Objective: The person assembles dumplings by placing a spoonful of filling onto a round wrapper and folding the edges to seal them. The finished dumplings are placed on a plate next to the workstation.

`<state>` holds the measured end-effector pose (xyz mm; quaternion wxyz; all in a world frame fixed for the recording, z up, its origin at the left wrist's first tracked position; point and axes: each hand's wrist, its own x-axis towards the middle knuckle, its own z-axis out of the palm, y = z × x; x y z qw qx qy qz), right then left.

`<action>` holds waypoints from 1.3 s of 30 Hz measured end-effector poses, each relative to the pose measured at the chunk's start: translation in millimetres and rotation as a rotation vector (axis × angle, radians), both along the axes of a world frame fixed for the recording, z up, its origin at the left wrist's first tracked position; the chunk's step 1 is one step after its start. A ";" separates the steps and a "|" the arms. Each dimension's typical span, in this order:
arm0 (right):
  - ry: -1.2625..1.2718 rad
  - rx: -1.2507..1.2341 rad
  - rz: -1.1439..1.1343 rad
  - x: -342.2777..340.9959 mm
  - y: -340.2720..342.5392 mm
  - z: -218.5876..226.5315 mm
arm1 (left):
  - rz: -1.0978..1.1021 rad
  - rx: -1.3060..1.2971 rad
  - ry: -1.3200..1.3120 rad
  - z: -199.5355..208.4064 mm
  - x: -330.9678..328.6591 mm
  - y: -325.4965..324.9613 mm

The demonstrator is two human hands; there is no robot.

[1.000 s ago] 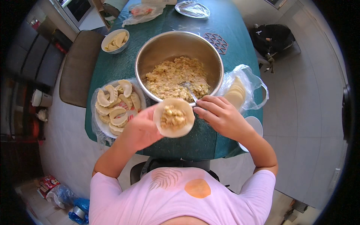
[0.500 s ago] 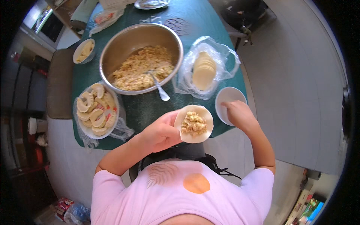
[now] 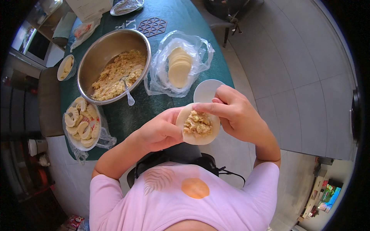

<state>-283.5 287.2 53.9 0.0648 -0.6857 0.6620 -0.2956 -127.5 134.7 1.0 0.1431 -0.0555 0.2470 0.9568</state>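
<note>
While half-curled, R hand [image 3: 238, 114] @ wrapper [image 3: 198, 140].

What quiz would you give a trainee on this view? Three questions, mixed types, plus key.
1. Multiple choice: where is the spoon?
A) In the small white bowl
B) In the metal bowl
C) On the dumpling plate

2. True or false: the stack of wrappers has clear plastic spread around it.

3. Open: what is each hand doing with the filled wrapper?

Key:
1. B
2. True
3. The left hand holds it; the right hand has a finger at its upper edge.
</note>
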 end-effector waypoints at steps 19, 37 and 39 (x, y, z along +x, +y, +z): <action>0.123 0.185 -0.336 -22.9 15.7 -56.6 | 0.197 0.059 0.004 -14.5 -3.0 -14.9; -0.211 0.036 -0.150 3.4 14.2 -14.2 | 0.175 0.097 0.037 -9.8 -4.0 -16.0; -0.211 0.007 -0.117 4.8 19.9 -14.9 | 0.205 0.071 0.049 -10.7 -4.3 -19.5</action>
